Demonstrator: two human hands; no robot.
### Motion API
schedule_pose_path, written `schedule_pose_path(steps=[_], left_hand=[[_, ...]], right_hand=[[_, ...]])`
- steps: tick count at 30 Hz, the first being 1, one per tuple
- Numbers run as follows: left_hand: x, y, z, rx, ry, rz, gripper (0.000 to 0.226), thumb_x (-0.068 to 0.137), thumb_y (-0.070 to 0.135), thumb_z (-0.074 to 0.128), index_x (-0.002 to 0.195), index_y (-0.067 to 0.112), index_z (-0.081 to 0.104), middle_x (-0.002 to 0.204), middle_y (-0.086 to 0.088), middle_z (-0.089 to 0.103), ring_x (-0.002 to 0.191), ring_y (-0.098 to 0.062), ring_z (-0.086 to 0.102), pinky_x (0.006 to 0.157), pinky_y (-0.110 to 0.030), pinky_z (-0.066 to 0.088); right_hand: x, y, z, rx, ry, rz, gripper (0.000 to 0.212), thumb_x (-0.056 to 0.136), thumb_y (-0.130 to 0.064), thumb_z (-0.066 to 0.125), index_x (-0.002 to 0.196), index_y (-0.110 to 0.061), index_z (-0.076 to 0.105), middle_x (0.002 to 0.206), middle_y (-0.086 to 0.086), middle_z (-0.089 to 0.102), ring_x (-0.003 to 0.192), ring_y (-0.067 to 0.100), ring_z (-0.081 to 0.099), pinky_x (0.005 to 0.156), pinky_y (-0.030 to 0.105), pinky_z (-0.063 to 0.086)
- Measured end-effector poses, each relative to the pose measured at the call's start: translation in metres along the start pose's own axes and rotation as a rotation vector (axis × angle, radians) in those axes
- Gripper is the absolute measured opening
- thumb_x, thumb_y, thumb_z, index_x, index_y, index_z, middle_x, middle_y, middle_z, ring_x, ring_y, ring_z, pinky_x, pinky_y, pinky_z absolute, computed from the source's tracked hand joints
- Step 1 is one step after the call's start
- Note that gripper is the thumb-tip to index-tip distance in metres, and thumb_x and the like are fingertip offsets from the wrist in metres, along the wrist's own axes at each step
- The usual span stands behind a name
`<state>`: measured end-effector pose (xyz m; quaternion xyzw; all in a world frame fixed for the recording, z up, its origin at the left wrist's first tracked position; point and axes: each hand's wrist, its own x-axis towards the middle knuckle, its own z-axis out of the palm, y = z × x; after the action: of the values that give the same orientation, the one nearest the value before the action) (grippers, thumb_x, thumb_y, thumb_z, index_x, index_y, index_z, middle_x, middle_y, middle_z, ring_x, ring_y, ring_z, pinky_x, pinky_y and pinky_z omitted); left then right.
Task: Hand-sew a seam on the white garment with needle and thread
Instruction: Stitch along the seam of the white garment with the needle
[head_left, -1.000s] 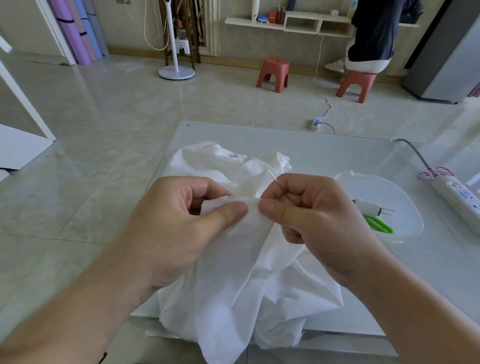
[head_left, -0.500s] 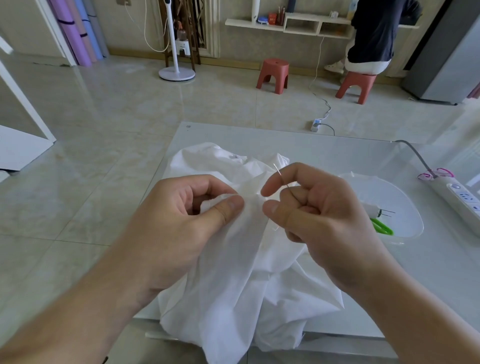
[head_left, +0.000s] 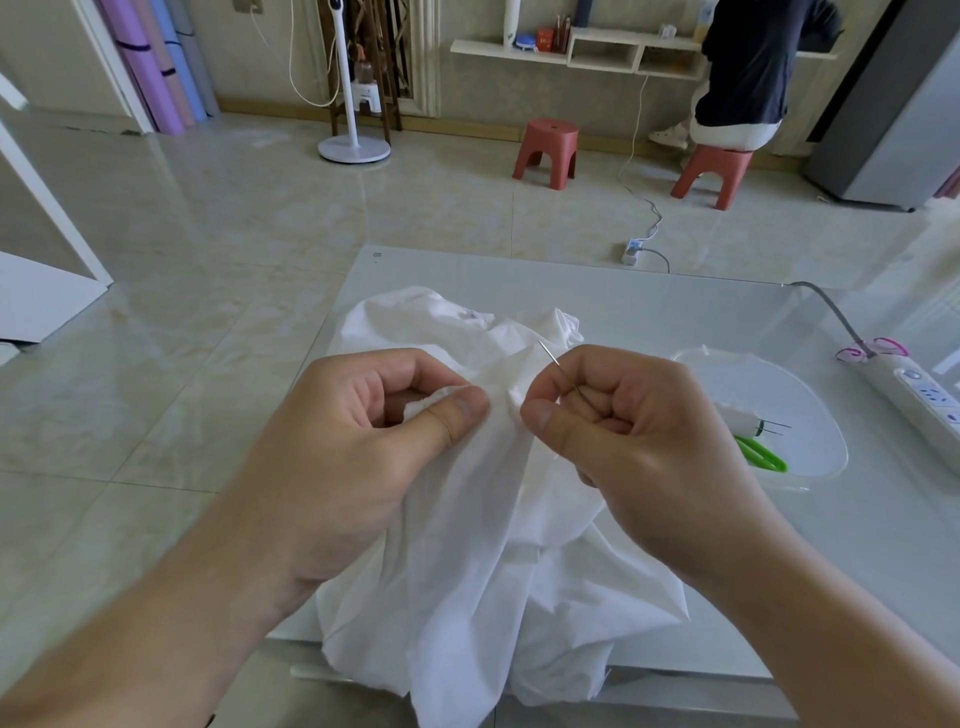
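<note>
A crumpled white garment (head_left: 483, 561) lies on the glass table (head_left: 701, 312) and hangs over its near edge. My left hand (head_left: 363, 447) pinches a raised fold of the cloth between thumb and curled fingers. Right beside it, my right hand (head_left: 618, 426) has its fingers curled round a thin steel needle (head_left: 558, 364), whose tip sticks up and to the left above the forefinger. Its thumb touches the same fold. The thread is too fine to see.
A clear plastic tray (head_left: 810, 415) to the right holds a white thread spool (head_left: 740, 420) and green snips (head_left: 763, 454). A white power strip (head_left: 919, 395) lies at the table's right edge. Two red stools and a seated person are beyond on the floor.
My right hand opened its forefinger half a second ago, then curled again and dropped back to the fold. My left hand kept its pinch on the cloth.
</note>
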<state>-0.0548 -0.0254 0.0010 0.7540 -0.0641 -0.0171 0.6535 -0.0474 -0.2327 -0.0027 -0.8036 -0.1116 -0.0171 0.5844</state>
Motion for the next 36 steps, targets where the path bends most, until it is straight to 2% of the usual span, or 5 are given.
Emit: schedule_pose_path(steps=[8,13,23,31,36], left_hand=[[0.0008,-0.0047,-0.0001,0.024,0.003,0.002,0.023,0.084,0.043,0.082,0.084,0.019,0.082,0.089,-0.024,0.075,0.093,-0.049,0.068,0.081,-0.043,0.053],[0.0012,-0.0039,0.0008,0.049,0.022,-0.002,0.028,0.083,0.047,0.072,0.084,0.021,0.083,0.087,-0.023,0.076,0.092,-0.050,0.069,0.087,-0.061,0.057],[0.0008,-0.0028,0.0030,0.081,0.032,-0.032,0.031,0.084,0.054,0.073,0.086,0.025,0.084,0.085,-0.018,0.078,0.088,-0.046,0.072,0.088,-0.063,0.056],[0.0011,-0.0044,0.0042,0.048,0.050,0.011,0.022,0.081,0.046,0.071,0.084,0.028,0.083,0.085,-0.011,0.079,0.090,-0.039,0.073,0.085,-0.049,0.058],[0.0004,-0.0036,0.0042,0.048,0.041,0.003,0.018,0.096,0.022,0.072,0.089,0.033,0.084,0.087,0.004,0.083,0.088,-0.015,0.079,0.088,-0.032,0.058]], right_hand=[[-0.0006,0.0024,-0.0011,0.031,-0.020,0.000,0.015,0.092,-0.014,0.070,0.077,-0.015,0.069,0.057,0.004,0.032,0.054,0.021,0.029,0.051,0.026,0.032],[-0.0008,0.0016,-0.0009,0.018,-0.023,0.010,0.013,0.088,-0.021,0.069,0.077,-0.015,0.068,0.054,-0.001,0.033,0.054,0.020,0.030,0.051,0.028,0.032],[0.0012,0.0017,0.0003,0.065,-0.038,0.018,0.013,0.086,-0.021,0.066,0.075,-0.014,0.066,0.051,-0.007,0.033,0.051,0.017,0.027,0.050,0.025,0.030],[0.0006,0.0023,-0.0013,0.039,-0.035,0.051,0.022,0.098,-0.004,0.067,0.078,-0.011,0.065,0.053,0.001,0.032,0.053,0.022,0.027,0.050,0.026,0.030],[0.0008,-0.0014,-0.0043,0.153,-0.031,0.097,0.016,0.092,-0.026,0.060,0.088,-0.011,0.067,0.062,0.007,0.031,0.057,0.024,0.026,0.051,0.034,0.024]])
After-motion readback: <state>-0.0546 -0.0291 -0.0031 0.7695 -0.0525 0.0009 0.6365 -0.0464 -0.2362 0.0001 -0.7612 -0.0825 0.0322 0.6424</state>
